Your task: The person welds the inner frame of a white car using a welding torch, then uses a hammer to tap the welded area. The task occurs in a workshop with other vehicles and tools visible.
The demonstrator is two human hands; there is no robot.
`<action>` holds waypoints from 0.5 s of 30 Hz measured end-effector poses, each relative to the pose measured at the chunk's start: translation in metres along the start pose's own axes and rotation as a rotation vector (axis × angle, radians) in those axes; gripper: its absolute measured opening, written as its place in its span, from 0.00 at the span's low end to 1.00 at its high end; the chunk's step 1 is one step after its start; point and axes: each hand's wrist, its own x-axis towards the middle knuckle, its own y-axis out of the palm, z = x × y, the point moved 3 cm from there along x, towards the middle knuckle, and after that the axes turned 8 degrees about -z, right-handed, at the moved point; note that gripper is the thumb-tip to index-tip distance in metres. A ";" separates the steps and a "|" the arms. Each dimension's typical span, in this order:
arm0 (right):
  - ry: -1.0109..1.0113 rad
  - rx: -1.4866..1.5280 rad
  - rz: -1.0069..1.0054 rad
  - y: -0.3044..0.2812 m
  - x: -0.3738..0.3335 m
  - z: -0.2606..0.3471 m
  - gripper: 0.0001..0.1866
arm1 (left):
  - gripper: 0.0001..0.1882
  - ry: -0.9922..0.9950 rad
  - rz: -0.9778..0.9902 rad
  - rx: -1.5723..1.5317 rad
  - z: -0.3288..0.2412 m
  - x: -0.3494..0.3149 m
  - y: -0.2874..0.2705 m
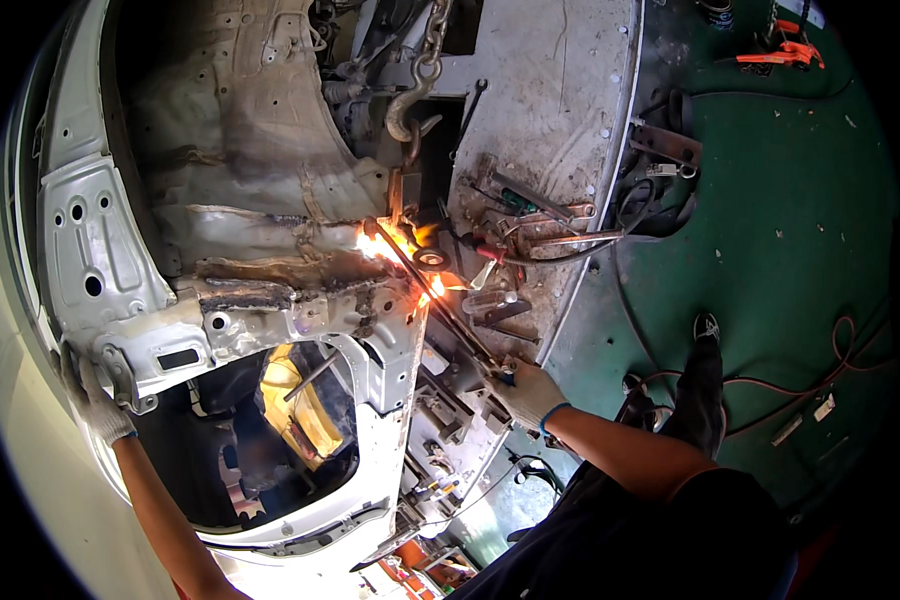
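My right hand (528,390), in a pale work glove, is closed round the handle end of a gas torch (455,322) with long thin tubes. The torch points up and left, and orange flame (395,242) burns around its far end at the corner of the bare metal car body (270,255). Smaller flames show just below, along the same edge. My left hand (96,402), also gloved, lies against the white body panel at the left, beside a metal bracket (120,375). Its fingers are stretched out and hold nothing.
A chain with a large hook (407,112) hangs above the flame. Wrenches (560,216) and other hand tools lie on the grey metal platform (560,90). Hoses (770,382) and an orange tool (785,55) are on the green floor. Yellow material (295,405) shows through the body opening.
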 end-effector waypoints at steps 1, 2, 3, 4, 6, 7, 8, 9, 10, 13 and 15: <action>0.007 0.004 0.004 0.000 0.001 0.001 0.24 | 0.27 0.006 0.002 0.006 0.000 0.000 -0.001; 0.009 0.011 0.009 -0.001 0.001 0.002 0.24 | 0.27 0.001 0.003 -0.001 -0.001 0.000 0.000; 0.012 0.018 0.014 -0.003 -0.001 0.003 0.25 | 0.27 -0.005 0.003 -0.008 -0.003 -0.001 0.001; 0.015 0.025 0.019 -0.005 -0.003 0.004 0.25 | 0.28 -0.010 0.004 -0.016 -0.004 -0.001 0.002; 0.048 0.053 0.024 -0.013 -0.013 0.011 0.25 | 0.28 -0.016 0.002 -0.002 -0.002 -0.004 0.001; 0.065 0.066 0.027 -0.015 -0.016 0.012 0.25 | 0.28 -0.020 0.002 0.004 -0.001 -0.005 0.001; 0.045 0.022 0.044 -0.014 -0.015 0.009 0.24 | 0.28 -0.010 0.007 0.006 -0.003 -0.003 0.000; 0.026 -0.022 0.060 -0.010 -0.012 0.006 0.24 | 0.28 -0.001 0.013 0.009 -0.005 -0.002 0.000; 0.007 -0.066 0.077 -0.008 -0.011 0.003 0.24 | 0.28 0.008 0.019 0.011 -0.007 0.000 0.000; 0.053 0.025 0.025 -0.009 -0.001 0.012 0.25 | 0.28 0.016 0.005 -0.009 -0.004 -0.001 -0.001; 0.088 0.021 0.082 -0.019 -0.001 0.023 0.26 | 0.28 -0.038 -0.006 -0.047 -0.010 -0.006 0.004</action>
